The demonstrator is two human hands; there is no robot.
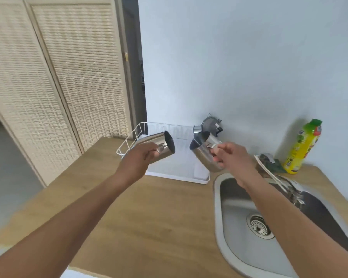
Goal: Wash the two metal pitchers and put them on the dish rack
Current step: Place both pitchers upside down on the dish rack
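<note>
My left hand (141, 155) grips one metal pitcher (163, 147) by its handle; the pitcher lies tipped on its side with its dark mouth facing right. In my right hand (231, 157) is the second metal pitcher (204, 157), tilted with its mouth facing up and left. Both pitchers hang in the air over the white wire dish rack (133, 135), which stands on the wooden counter against the wall. The steel sink (235, 213) lies to the right, below my right forearm.
A yellow-green dish soap bottle (301, 147) stands at the back right beside a green sponge (274, 164). The faucet (289, 189) reaches over the sink. A metal cup with utensils (209, 125) stands behind the rack. Wicker folding doors (58, 77) fill the left.
</note>
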